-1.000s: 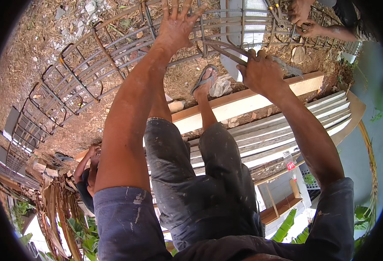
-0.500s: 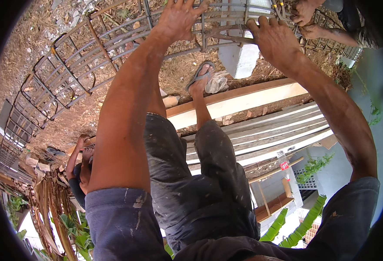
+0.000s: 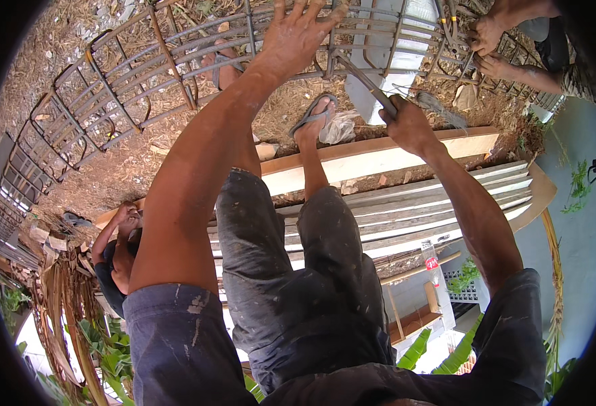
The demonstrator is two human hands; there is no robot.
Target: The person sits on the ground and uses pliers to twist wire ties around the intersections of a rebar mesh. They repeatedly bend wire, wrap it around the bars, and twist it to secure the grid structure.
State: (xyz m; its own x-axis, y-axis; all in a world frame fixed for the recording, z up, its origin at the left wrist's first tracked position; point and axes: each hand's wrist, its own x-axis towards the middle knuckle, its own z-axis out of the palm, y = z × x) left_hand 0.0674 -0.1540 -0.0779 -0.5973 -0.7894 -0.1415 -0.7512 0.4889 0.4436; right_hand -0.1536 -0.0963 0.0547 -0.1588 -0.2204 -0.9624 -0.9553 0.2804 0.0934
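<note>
Rusty steel bars form a long rebar cage (image 3: 142, 88) lying on the straw-strewn ground (image 3: 115, 169) ahead of the person. Left hand (image 3: 298, 37) rests flat on the cage, its fingers (image 3: 318, 10) spread wide and gripping nothing. Right hand (image 3: 406, 125) is closed round a thin metal tool (image 3: 365, 81) whose tip reaches the bars. Beyond, at the cage's far end, another person's hands (image 3: 487, 47) work. Pale wooden planks (image 3: 379, 155) lie under the person's sandalled foot (image 3: 311, 122).

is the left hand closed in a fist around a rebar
No, the left hand lies spread, fingers splayed, on the rebar cage.
</note>
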